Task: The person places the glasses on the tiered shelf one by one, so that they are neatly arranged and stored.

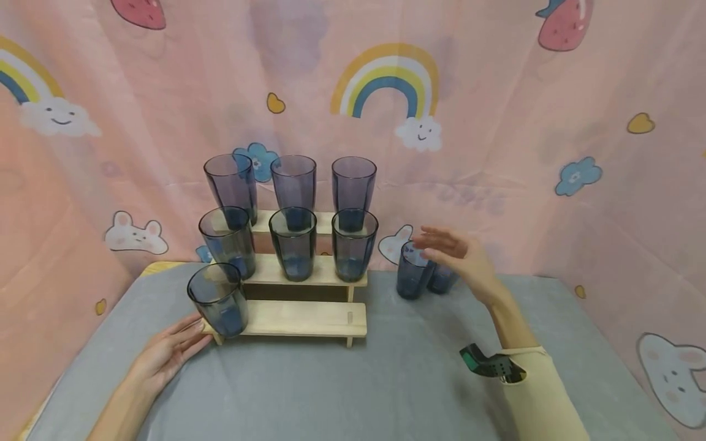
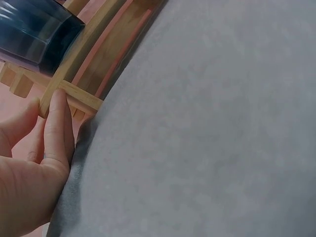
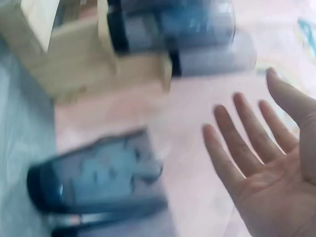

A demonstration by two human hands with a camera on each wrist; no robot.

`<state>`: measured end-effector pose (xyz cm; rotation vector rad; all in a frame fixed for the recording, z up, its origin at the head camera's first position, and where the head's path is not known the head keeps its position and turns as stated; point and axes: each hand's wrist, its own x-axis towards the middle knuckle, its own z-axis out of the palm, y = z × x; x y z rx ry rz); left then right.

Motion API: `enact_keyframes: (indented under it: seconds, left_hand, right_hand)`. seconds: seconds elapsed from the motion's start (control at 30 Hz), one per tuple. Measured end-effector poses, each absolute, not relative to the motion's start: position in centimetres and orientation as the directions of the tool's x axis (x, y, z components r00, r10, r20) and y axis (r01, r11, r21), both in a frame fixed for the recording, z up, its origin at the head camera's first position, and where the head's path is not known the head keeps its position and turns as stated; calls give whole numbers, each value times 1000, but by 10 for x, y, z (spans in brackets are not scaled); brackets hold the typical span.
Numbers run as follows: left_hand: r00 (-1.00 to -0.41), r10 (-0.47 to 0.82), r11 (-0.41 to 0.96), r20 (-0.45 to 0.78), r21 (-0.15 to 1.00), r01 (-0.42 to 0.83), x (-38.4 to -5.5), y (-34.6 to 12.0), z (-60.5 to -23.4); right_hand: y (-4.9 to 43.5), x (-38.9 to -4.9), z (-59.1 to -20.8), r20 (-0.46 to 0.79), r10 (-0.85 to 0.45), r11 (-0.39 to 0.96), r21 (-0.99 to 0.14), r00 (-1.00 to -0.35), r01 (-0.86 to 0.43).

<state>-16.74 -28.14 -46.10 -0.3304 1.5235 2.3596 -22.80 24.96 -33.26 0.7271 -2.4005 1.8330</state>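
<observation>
A three-tier wooden stand (image 1: 309, 318) holds tinted drinking glasses. Several stand on the two upper tiers, such as the middle-tier glass (image 1: 293, 248). One glass (image 1: 223, 309) is at the left end of the lowest tier. My left hand (image 1: 168, 355) pinches that tier's left end between thumb and fingers; the wood corner (image 2: 48, 98) lies between them in the left wrist view. Over at the right, two more glasses (image 1: 412, 278) stand on the table, the rear one partly hidden. My right hand (image 1: 460, 257) is raised beside them, fingers spread and holding nothing.
A grey cloth (image 1: 386, 380) covers the table. Behind and at both sides hangs a pink curtain (image 1: 485, 79) with rainbows and animals. My right wrist carries a dark band device (image 1: 491, 365).
</observation>
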Motion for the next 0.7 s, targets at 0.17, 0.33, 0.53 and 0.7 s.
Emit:
enact_keyframes:
  seconds: [0.17, 0.33, 0.53, 0.7]
  left_hand:
    - [-930, 131, -373, -343, 852, -367, -168, -282, -462]
    - [-932, 135, -381, -337, 851, -363, -168, -281, -463]
    - [-929, 142, -376, -342, 849, -370, -168, -281, -463]
    - [-932, 127, -398, -340, 843, -362, -168, -281, -462]
  right_hand:
    - [275, -243, -346, 371, -124, 268, -881, -920, -391]
    - [290, -250, -359, 368, -3, 412, -847, -930, -337]
    - [307, -255, -389, 232, 47, 346, -916, -971, -203]
    - [315, -255, -415, 157, 26, 320, -937, -987, -140]
